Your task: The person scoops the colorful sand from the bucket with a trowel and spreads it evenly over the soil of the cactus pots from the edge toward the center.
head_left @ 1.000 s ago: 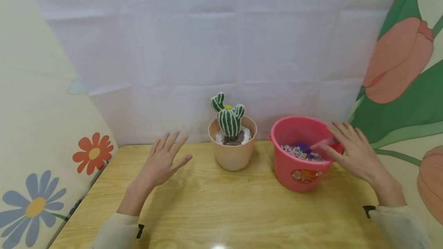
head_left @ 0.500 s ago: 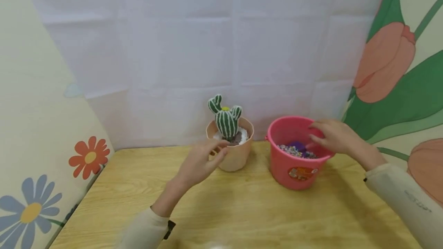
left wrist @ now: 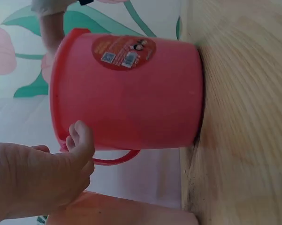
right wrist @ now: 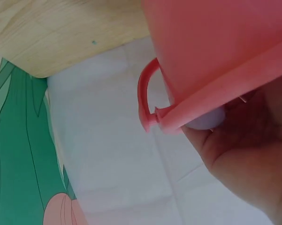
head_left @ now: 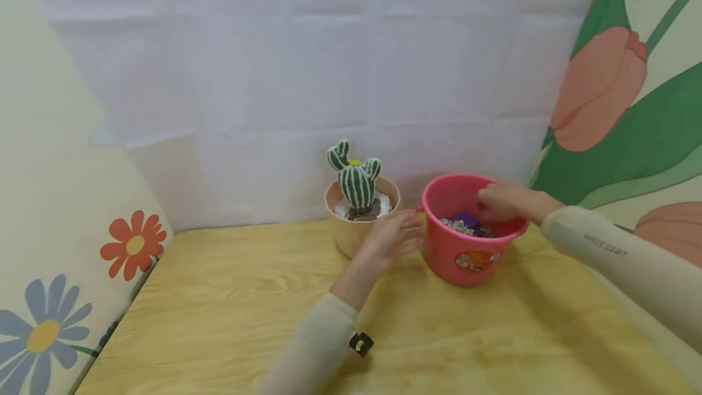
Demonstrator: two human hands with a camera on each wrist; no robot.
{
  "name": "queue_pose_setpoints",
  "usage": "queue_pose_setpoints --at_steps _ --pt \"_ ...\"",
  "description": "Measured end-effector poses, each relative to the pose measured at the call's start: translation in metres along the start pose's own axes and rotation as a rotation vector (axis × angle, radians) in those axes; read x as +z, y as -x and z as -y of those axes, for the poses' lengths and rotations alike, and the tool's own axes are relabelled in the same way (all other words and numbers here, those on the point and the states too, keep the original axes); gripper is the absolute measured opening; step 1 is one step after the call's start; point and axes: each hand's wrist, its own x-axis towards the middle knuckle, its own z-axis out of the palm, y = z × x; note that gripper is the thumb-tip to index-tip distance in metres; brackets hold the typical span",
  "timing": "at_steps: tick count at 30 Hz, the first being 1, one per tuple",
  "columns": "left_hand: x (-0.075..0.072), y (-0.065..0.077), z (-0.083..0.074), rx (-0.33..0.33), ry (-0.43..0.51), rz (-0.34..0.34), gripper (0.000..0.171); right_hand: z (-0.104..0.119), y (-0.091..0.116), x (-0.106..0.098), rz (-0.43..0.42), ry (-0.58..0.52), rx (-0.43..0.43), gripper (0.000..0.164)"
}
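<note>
A pink bucket (head_left: 445, 261) stands on the table at the right, holding small multicoloured bits (head_left: 457, 227) and a purple scoop (head_left: 466, 219). My right hand (head_left: 500, 201) reaches over the far right rim into the bucket, fingers curled round the scoop's handle. In the right wrist view, the handle's pale rounded end (right wrist: 207, 120) shows beside that hand, while the bucket wall hides the rest. My left hand (head_left: 390, 233), fingers loosely bent and holding nothing, is at the bucket's left side, close to the rim and handle joint. The bucket's handle (left wrist: 117, 159) hangs down.
Left of the bucket, a peach flowerpot (head_left: 347, 233) holds a green and white knitted cactus (head_left: 356, 188); my left hand overlaps its front. A white sheet (head_left: 263, 78) hangs behind the wooden table (head_left: 219, 309). Flower-patterned walls (head_left: 598, 90) flank both sides.
My left hand has swung right, past the flowerpot to the bucket's left side. From above the rim, my right hand has gone down into the bucket and curled round the scoop's handle.
</note>
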Motion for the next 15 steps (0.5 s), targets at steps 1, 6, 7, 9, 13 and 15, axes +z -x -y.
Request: queue_pose_setpoints --at_steps 1,6,7,9,13,15 --pt "0.002 -0.002 -0.001 -0.007 0.024 -0.014 0.035 0.002 -0.004 0.0 0.019 -0.008 0.0 0.022" --pt "0.011 -0.001 0.001 -0.026 0.055 -0.038 0.025 0.006 -0.017 -0.002 0.082 -0.006 0.034 0.022" --pt "0.013 -0.001 0.003 -0.022 0.059 -0.037 0.023 0.006 -0.018 -0.002 0.089 0.008 0.048 0.021" --pt "0.02 0.0 0.008 -0.002 0.079 -0.032 0.022 0.006 -0.018 -0.002 0.102 0.023 0.084 0.018" --pt "0.03 0.0 0.017 0.048 0.162 -0.035 0.026 0.006 -0.016 -0.001 0.109 0.059 0.125 0.016" --pt "0.033 0.001 0.019 0.052 0.21 -0.039 0.025 0.008 -0.015 0.0 0.111 0.079 0.121 0.017"
